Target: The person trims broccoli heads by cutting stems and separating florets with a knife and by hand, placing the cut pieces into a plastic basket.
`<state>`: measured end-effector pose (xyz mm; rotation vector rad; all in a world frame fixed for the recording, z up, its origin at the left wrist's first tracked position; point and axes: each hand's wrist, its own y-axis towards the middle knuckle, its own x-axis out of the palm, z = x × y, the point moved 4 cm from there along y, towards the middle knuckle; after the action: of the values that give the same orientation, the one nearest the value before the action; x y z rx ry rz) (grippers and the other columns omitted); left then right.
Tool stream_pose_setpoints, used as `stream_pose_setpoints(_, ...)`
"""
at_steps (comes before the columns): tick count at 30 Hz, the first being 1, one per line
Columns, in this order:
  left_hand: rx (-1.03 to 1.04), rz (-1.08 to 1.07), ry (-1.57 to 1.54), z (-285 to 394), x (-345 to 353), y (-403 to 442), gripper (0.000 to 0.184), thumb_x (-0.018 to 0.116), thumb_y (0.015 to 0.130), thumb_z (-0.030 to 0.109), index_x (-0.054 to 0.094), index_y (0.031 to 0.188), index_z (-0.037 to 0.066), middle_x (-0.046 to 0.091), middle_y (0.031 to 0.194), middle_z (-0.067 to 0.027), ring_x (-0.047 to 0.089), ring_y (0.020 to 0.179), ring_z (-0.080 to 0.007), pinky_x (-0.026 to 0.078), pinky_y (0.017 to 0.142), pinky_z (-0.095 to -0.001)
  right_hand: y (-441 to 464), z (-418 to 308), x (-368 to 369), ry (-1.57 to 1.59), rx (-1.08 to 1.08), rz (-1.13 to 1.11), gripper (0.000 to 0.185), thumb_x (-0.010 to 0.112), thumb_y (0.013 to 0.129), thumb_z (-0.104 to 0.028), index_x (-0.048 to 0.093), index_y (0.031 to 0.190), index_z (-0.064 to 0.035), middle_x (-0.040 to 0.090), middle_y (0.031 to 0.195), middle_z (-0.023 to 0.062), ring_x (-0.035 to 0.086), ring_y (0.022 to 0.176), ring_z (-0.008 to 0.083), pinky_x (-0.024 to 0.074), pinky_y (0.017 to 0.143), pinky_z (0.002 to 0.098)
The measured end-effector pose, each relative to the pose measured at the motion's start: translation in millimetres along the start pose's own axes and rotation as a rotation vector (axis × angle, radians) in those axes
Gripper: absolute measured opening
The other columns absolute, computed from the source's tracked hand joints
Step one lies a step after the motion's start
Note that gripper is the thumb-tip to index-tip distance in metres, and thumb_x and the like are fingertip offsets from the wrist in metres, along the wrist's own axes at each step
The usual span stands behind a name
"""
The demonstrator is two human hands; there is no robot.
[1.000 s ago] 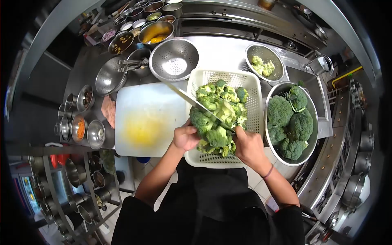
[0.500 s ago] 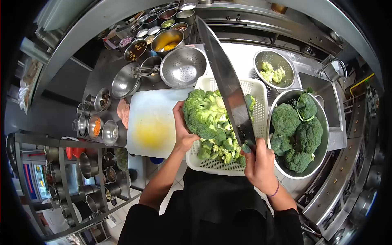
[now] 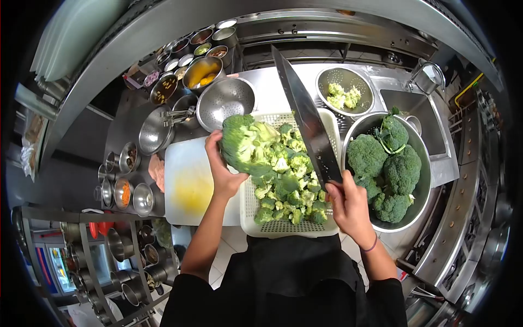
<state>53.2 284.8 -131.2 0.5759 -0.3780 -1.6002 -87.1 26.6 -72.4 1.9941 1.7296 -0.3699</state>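
A large broccoli head [image 3: 246, 143] is gripped in my left hand [image 3: 222, 171], its cut side turned up, above the left edge of the basket. My right hand [image 3: 350, 210] is closed round the handle of a big knife [image 3: 306, 113], whose blade points up and away over the basket. Below both hands, the cream plastic basket [image 3: 250, 220] holds several cut broccoli florets [image 3: 289, 188]. Close to the right of the knife, a steel bowl [image 3: 424, 188] contains several whole broccoli heads [image 3: 403, 170].
A white cutting board [image 3: 188, 174] with a yellow stain lies left of the basket. Behind stand an unfilled colander [image 3: 226, 103] and another colander [image 3: 326, 87] with pale pieces. A sink [image 3: 417, 117] is at the right; small bowls and raw meat [image 3: 157, 171] are left.
The left hand has lifted the broccoli head leftward, uncovering florets in the basket. The knife has swung from across the broccoli to pointing away. The camera view has shifted.
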Motion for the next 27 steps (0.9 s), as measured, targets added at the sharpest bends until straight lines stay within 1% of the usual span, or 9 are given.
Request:
stream_pose_setpoints(5, -0.486, 0.072, -0.686, 18, 17, -3, 0.116, 0.073, 0.044, 0.004, 0.019, 0.147, 0.008, 0.037, 0.135, -0.0101, 0.04, 0.128, -0.026, 0.029, 0.111, -0.0361, 5, -20, 20, -0.085, -0.473, 0.169, 0.018, 0.065, 0.078, 0.005, 0.052, 0.088, -0.0021, 0.059, 0.072, 0.014, 0.059, 0.059, 0.0301, 0.0453, 0.052, 0.0376)
stream_pose_setpoints(9, -0.313, -0.088, -0.276, 2, 19, -6, 0.105, 0.074, 0.045, 0.007, 0.028, 0.14, 0.007, 0.036, 0.136, -0.0106, 0.037, 0.13, -0.0262, 0.027, 0.111, -0.0358, 13, 12, 65, -0.251, -0.282, -0.093, 0.014, 0.059, 0.088, 0.0, 0.047, 0.093, -0.0009, 0.059, 0.067, 0.0144, 0.058, 0.053, 0.0311, 0.0446, 0.05, 0.0372)
stream_pose_setpoints(12, 0.017, -0.085, 0.181, -11, 3, -5, 0.097, 0.074, 0.051, 0.01, 0.032, 0.138, 0.005, 0.04, 0.134, -0.0121, 0.039, 0.128, -0.0264, 0.027, 0.112, -0.0373, 8, 23, 54, 0.313, 0.201, -0.165, 0.017, 0.055, 0.098, -0.01, 0.043, 0.095, 0.0011, 0.064, 0.065, 0.013, 0.065, 0.057, 0.0199, 0.0477, 0.052, 0.0308)
stream_pose_setpoints(15, -0.424, -0.03, -0.595, -18, -2, -3, 0.104, 0.074, 0.053, 0.006, 0.028, 0.146, 0.009, 0.041, 0.138, -0.0149, 0.043, 0.129, -0.0305, 0.031, 0.113, -0.0412, 6, 27, 38, 0.344, 0.222, -0.086, 0.018, 0.055, 0.098, -0.011, 0.042, 0.095, 0.0019, 0.066, 0.067, 0.0123, 0.062, 0.054, 0.0148, 0.0453, 0.05, 0.029)
stream_pose_setpoints(18, -0.683, -0.01, -1.211, -38, -10, -17, 0.071, 0.06, 0.072, 0.023, 0.045, 0.14, 0.007, 0.051, 0.136, -0.0132, 0.046, 0.129, -0.0311, 0.039, 0.108, -0.0464, -2, 37, 30, 0.201, 0.22, -0.048, 0.018, 0.056, 0.097, -0.01, 0.043, 0.095, 0.0017, 0.067, 0.069, 0.0135, 0.065, 0.054, 0.0192, 0.0467, 0.05, 0.0329)
stream_pose_setpoints(22, -0.766, 0.109, -1.495, -67, 5, -37, 0.052, 0.052, 0.08, 0.032, 0.06, 0.123, 0.004, 0.061, 0.124, -0.014, 0.055, 0.119, -0.031, 0.044, 0.103, -0.0463, -4, 9, 43, 0.121, 0.045, -0.065, 0.016, 0.058, 0.092, -0.004, 0.044, 0.094, 0.0009, 0.063, 0.066, 0.0179, 0.062, 0.056, 0.0368, 0.0454, 0.05, 0.0415)
stream_pose_setpoints(24, -0.735, 0.138, -1.554, -74, 10, -41, 0.046, 0.05, 0.082, 0.034, 0.065, 0.112, 0.003, 0.066, 0.114, -0.0135, 0.062, 0.106, -0.0311, 0.049, 0.096, -0.0452, -3, -12, 44, -0.072, -0.104, -0.084, 0.015, 0.059, 0.09, -0.001, 0.045, 0.093, -0.0002, 0.058, 0.063, 0.0178, 0.06, 0.056, 0.0372, 0.0437, 0.049, 0.0425)
stream_pose_setpoints(25, -0.797, 0.369, -1.262, -79, 7, -50, 0.046, 0.051, 0.082, 0.036, 0.065, 0.112, 0.004, 0.068, 0.106, -0.0127, 0.065, 0.097, -0.0317, 0.051, 0.091, -0.0433, -3, -24, 42, -0.133, -0.186, -0.04, 0.015, 0.061, 0.086, 0.002, 0.049, 0.094, -0.0003, 0.056, 0.064, 0.0156, 0.059, 0.056, 0.0352, 0.043, 0.05, 0.0417)
stream_pose_setpoints(27, -0.798, 0.256, -1.317, -70, 7, -47, 0.051, 0.051, 0.081, 0.036, 0.062, 0.116, 0.002, 0.066, 0.111, -0.0137, 0.063, 0.1, -0.0309, 0.05, 0.093, -0.042, -2, -50, 32, -0.114, -0.275, 0.049, 0.017, 0.063, 0.084, 0.004, 0.05, 0.095, 0.0005, 0.056, 0.065, 0.0147, 0.058, 0.056, 0.0339, 0.0427, 0.049, 0.0408)
